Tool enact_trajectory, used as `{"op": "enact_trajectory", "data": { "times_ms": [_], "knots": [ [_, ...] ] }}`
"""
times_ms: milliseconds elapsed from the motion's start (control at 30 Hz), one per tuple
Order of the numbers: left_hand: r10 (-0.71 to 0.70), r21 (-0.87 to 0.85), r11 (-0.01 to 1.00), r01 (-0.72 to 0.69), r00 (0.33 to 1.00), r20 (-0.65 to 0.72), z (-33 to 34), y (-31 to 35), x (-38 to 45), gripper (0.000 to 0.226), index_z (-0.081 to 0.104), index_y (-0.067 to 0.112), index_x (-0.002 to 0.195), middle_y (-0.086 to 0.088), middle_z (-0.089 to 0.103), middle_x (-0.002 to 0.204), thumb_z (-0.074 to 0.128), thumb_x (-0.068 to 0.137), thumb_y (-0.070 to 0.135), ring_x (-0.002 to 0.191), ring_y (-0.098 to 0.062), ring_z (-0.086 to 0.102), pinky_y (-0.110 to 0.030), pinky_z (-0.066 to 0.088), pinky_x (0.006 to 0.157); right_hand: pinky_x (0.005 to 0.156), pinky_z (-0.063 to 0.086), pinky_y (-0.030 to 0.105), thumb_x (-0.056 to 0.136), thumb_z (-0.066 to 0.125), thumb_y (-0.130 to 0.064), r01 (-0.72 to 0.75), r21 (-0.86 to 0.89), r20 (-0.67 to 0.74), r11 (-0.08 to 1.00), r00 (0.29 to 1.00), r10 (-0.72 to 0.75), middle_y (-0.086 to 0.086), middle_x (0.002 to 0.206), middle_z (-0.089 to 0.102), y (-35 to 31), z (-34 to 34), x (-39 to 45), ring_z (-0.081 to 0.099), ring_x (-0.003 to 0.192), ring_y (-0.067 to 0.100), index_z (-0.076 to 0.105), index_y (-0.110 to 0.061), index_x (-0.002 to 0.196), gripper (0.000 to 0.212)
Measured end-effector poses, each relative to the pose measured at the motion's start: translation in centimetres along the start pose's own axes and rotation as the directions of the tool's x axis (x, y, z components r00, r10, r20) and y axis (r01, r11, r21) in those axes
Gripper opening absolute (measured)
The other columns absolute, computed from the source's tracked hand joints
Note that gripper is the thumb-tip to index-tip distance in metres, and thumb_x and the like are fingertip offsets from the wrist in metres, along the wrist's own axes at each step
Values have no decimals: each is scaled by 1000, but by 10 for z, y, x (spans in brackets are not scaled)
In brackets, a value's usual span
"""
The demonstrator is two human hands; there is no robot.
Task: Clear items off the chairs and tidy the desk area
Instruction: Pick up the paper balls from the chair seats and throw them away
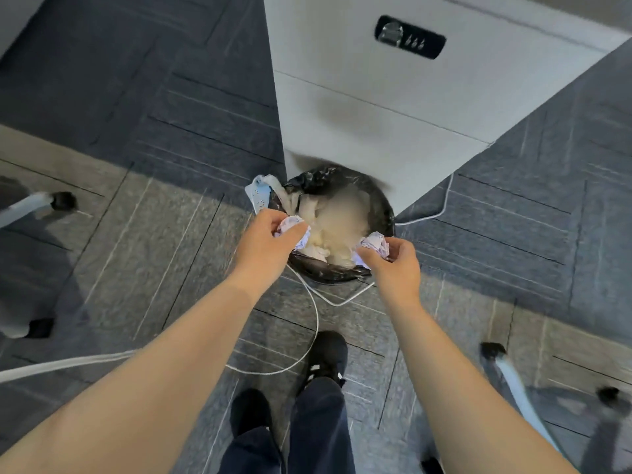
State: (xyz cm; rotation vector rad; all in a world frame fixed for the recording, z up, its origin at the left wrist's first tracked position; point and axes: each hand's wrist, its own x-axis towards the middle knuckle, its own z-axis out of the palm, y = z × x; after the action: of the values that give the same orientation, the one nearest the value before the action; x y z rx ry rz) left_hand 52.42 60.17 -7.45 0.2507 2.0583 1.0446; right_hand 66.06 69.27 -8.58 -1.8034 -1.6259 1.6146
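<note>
A round waste bin (pixel 383 203) lined with a black bag stands on the carpet against a white cabinet; it holds pale crumpled waste. My left hand (pixel 263 241) is above its left rim, fingers closed on a crumpled paper ball (pixel 294 230). My right hand (pixel 396 265) hovers over the bin's right rim, gripping a second crumpled paper ball (pixel 376 244). A blue face mask (pixel 261 193) hangs over the bin's far left edge.
The white drawer cabinet (pixel 393 97) with a combination lock fills the space behind the bin. A white cable (pixel 316 316) loops across the floor by my feet. Chair legs with castors stand at left (pixel 63 200) and at right (pixel 492 350).
</note>
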Motion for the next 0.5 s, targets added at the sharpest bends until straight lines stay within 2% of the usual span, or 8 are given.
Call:
{"op": "enact_trajectory", "data": {
  "times_ms": [100, 167, 267, 333, 500],
  "knots": [
    [-42, -14, 999, 42, 999, 4, 21, -12, 37, 17, 50, 21, 94, 14, 51, 84, 60, 83, 29, 101, -22, 56, -48, 47, 97, 74, 40, 24, 80, 68, -19, -13, -16, 29, 1000, 999, 14, 3, 104, 55, 19, 22, 37, 52, 92, 16, 48, -7, 117, 44],
    [-67, -24, 997, 67, 998, 3, 32, -19, 57, 17, 49, 21, 93, 9, 52, 87, 60, 83, 27, 104, -25, 56, -49, 46, 97, 80, 41, 26, 81, 67, -20, -43, -35, 41, 998, 998, 44, 4, 109, 55, 31, 33, 56, 54, 96, 16, 46, -7, 121, 48],
    [-99, -19, 995, 99, 995, -21, 43, -27, 78, 17, 47, 20, 93, 1, 52, 97, 61, 83, 24, 107, -27, 55, -49, 46, 98, 97, 41, 32, 83, 64, -25, -79, -92, 60, 993, 995, 85, 6, 128, 53, 45, 41, 76, 52, 117, 21, 43, -8, 130, 53],
    [-105, -17, 994, 105, 994, -27, 47, -30, 87, 18, 48, 19, 95, 2, 52, 97, 61, 83, 24, 107, -27, 55, -49, 46, 98, 102, 39, 34, 86, 61, -25, -93, -104, 62, 990, 993, 100, 7, 132, 52, 49, 41, 83, 50, 121, 21, 43, -9, 131, 51],
    [-100, 22, 995, 101, 994, -38, 55, -25, 98, 37, 50, 9, 114, 0, 50, 102, 61, 83, 25, 104, -24, 53, -47, 46, 98, 86, 40, 27, 88, 57, -22, -108, -86, 71, 990, 991, 114, 5, 117, 55, 50, 36, 90, 51, 101, 15, 47, -9, 125, 40]
  ]
}}
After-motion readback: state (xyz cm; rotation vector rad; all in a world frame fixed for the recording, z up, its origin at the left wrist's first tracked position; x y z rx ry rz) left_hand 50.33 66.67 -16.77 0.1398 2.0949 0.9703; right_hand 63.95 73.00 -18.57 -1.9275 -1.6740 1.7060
